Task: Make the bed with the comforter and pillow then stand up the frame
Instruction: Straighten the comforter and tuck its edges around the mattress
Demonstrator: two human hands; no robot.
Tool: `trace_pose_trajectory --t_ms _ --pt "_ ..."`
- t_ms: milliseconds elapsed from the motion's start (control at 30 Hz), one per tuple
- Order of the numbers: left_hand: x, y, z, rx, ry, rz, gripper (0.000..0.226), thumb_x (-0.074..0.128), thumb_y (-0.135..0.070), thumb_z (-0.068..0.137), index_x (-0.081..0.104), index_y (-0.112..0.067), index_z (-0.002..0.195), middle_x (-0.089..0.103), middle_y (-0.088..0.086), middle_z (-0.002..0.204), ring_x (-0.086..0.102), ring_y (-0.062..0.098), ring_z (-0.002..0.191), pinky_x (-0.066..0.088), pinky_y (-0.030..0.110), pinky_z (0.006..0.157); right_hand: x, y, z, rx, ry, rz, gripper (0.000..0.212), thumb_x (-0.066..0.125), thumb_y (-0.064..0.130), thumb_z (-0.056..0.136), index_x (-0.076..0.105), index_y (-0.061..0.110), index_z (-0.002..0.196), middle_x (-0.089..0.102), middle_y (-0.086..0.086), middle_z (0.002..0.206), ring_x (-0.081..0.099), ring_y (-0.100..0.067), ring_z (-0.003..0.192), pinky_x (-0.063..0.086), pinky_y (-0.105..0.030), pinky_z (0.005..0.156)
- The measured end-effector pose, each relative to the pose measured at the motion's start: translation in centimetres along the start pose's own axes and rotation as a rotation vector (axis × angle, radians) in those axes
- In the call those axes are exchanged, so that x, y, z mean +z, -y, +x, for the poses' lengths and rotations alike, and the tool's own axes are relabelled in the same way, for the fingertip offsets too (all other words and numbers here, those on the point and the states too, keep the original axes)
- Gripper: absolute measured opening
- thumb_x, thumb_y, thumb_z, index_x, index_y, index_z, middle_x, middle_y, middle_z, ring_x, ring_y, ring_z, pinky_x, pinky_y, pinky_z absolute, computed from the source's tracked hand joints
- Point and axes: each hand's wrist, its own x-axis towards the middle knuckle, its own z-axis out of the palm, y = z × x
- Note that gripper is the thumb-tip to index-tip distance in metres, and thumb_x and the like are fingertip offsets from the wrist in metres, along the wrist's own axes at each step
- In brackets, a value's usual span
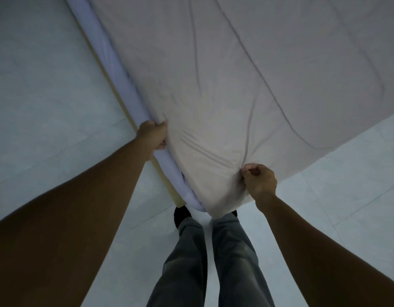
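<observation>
Both hands, left hand and right hand, clench my comforter at the bed's near corner; soft, probably light, so grip hems.

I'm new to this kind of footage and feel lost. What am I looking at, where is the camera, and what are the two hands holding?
There is no machine here. A person wears a wide-angle camera on the head, so the single picture looks down along both bare arms to the legs and the pale floor. Ahead lies a bed: a pale comforter spread over a bluish-white sheet, with a light wooden bed edge showing on the left. The left hand grips the comforter's side edge, and the right hand pinches its edge near the corner, which hangs down in front of the person's feet. No pillow or frame is in view.
</observation>
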Motion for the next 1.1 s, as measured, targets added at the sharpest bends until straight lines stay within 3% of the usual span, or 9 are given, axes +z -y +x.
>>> trace_pose_trajectory --t_ms 100,200,333,467,667,867,933,1000,1100 --pt "-0.9 -0.3 -3.4 -0.002 0.059 0.022 0.038 0.06 -0.034 0.094 0.057 -0.009 0.122 0.067 0.016 0.109 0.069 0.03 0.086 0.058 0.039 0.077 -1.0 1.3 -2.4 -0.014 0.061 0.052 0.028 0.071 0.049 0.083 0.072 0.025 0.097 0.075 0.001 0.092 0.071 -0.024 0.089 0.06 -0.044 0.086" --pt "-2.0 -1.0 -7.1 0.004 0.127 0.022 0.039 0.062 -0.033 0.094 0.057 -0.013 0.127 0.066 0.009 0.102 0.066 0.025 0.078 0.053 0.033 0.069 -1.9 3.8 -5.2 -0.073 0.142 0.116 0.009 0.067 0.03 0.087 0.072 0.024 0.091 0.076 -0.002 0.085 0.073 -0.024 0.081 0.062 -0.047 0.079" --pt "-4.4 -3.0 -13.2 0.029 0.24 -0.003 0.021 0.061 -0.023 0.096 0.06 -0.017 0.116 0.064 0.005 0.095 0.06 0.018 0.069 0.045 0.026 0.06 -3.7 9.0 -9.3 -0.208 0.243 0.148 0.014 0.06 0.014 0.092 0.073 0.02 0.096 0.076 -0.006 0.089 0.074 -0.026 0.077 0.062 -0.039 0.074" --pt "-7.3 -5.0 -17.8 0.053 0.222 -0.026 0.029 0.062 -0.025 0.095 0.06 -0.014 0.121 0.065 0.008 0.101 0.062 0.018 0.069 0.049 0.029 0.066 -5.9 14.0 -12.8 -0.325 0.275 0.164 0.018 0.055 0.009 0.096 0.071 0.015 0.1 0.074 -0.007 0.097 0.072 -0.019 0.073 0.058 -0.028 0.068" --pt "-11.9 -7.8 -20.4 0.094 0.215 -0.041 0.027 0.061 -0.027 0.095 0.061 -0.017 0.12 0.067 0.005 0.105 0.064 0.02 0.077 0.05 0.033 0.076 -6.1 19.7 -14.9 -0.404 0.252 0.091 0.023 0.057 0.014 0.091 0.071 0.031 0.087 0.076 0.0 0.098 0.072 -0.02 0.091 0.06 -0.041 0.089" --pt "-18.1 -10.9 -17.1 0.17 0.192 -0.004 0.023 0.057 -0.027 0.096 0.063 -0.017 0.115 0.065 0.005 0.106 0.061 0.02 0.078 0.047 0.027 0.068 -0.7 26.3 -16.4 -0.374 0.253 0.106 0.023 0.054 0.005 0.093 0.071 0.021 0.094 0.076 -0.008 0.096 0.072 -0.019 0.079 0.055 -0.024 0.064" --pt "-21.0 -12.0 -15.1 0.205 0.174 0.008 0.022 0.058 -0.027 0.096 0.063 -0.017 0.115 0.067 0.006 0.107 0.062 0.017 0.074 0.047 0.024 0.063 2.4 28.8 -16.9 -0.375 0.248 0.104 0.025 0.053 0.004 0.093 0.071 0.02 0.095 0.076 -0.008 0.096 0.072 -0.018 0.081 0.057 -0.026 0.068" --pt "-24.2 -13.2 -12.8 0.231 0.16 0.01 0.019 0.059 -0.027 0.094 0.064 -0.021 0.112 0.069 0.007 0.11 0.064 0.017 0.075 0.048 0.023 0.065 5.8 31.5 -17.4 -0.377 0.236 0.095 0.026 0.053 0.003 0.091 0.071 0.022 0.093 0.076 -0.007 0.096 0.073 -0.019 0.086 0.061 -0.033 0.079" --pt "-29.5 -15.2 -9.4 0.253 0.17 0.016 0.016 0.059 -0.027 0.093 0.064 -0.025 0.108 0.07 0.006 0.112 0.066 0.019 0.079 0.049 0.024 0.07 10.8 36.5 -18.7 -0.381 0.225 0.095 0.025 0.055 0.006 0.088 0.073 0.021 0.096 0.076 -0.003 0.092 0.073 -0.022 0.089 0.061 -0.04 0.083"
